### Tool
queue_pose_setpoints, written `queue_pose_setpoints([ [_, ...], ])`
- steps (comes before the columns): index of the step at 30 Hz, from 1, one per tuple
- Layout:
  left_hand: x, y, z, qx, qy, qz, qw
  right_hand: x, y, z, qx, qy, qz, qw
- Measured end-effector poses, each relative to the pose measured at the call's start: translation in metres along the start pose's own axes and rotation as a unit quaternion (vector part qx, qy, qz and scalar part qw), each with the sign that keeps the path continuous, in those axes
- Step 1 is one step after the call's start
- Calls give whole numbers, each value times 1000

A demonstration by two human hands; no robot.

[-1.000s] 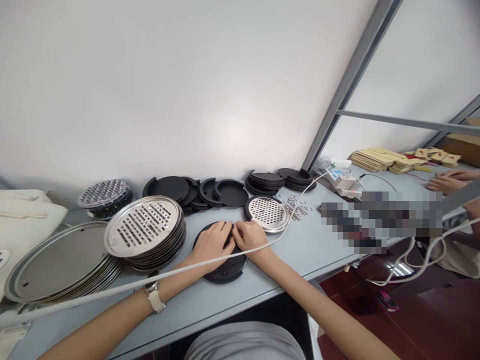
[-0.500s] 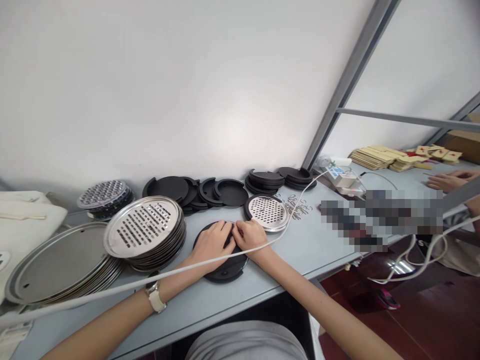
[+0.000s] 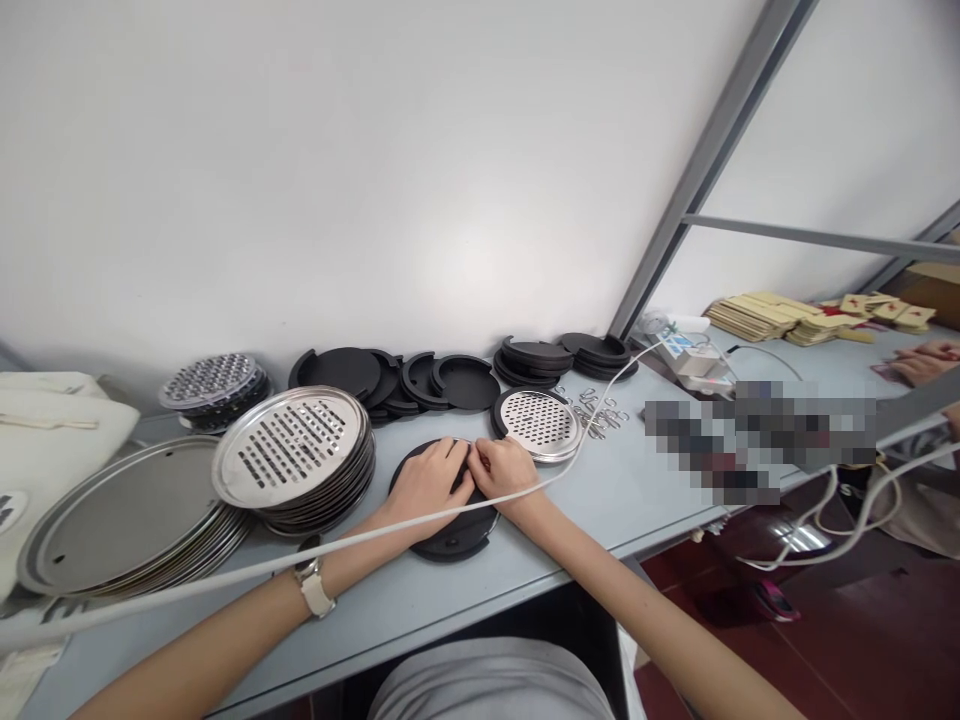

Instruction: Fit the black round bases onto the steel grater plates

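Observation:
A black round plastic tray with a raised rim lies on the bench in front of me. My left hand rests over its left part, fingers bent onto it and pressing it down. At the tray's upper right edge, my right hand is closed, thumb and fingertips together beside the left fingertips. Whatever sits in that pinch is hidden. Just beyond my right hand is a round metal grater plate set in another black tray. Small bent wire clips lie scattered to its right.
To the left are stacks of round grater plates, large metal discs and small spiked plates. Black trays line the wall. A white cable crosses above my forearms. At the far right a co-worker's hand is near wooden pieces.
The view has shifted slightly. My hands keep nearly the same place on the black tray. The co-worker's hand at the far right has moved a little.

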State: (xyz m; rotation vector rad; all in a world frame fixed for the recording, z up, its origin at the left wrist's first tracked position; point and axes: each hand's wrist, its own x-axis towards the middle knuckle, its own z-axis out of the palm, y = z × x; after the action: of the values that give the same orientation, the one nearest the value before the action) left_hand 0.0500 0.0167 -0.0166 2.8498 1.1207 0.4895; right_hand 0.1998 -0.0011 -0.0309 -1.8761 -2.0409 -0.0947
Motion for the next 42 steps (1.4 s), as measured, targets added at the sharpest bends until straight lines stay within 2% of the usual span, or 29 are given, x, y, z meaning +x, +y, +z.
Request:
queue_pose_setpoints([
  [31,0,-1,3,6,9,2,1000,-7,-2,4,-36,19,21,999],
  [42,0,-1,4,3,7,-2,1000,-11,-8,-3,-99,38,2,994],
])
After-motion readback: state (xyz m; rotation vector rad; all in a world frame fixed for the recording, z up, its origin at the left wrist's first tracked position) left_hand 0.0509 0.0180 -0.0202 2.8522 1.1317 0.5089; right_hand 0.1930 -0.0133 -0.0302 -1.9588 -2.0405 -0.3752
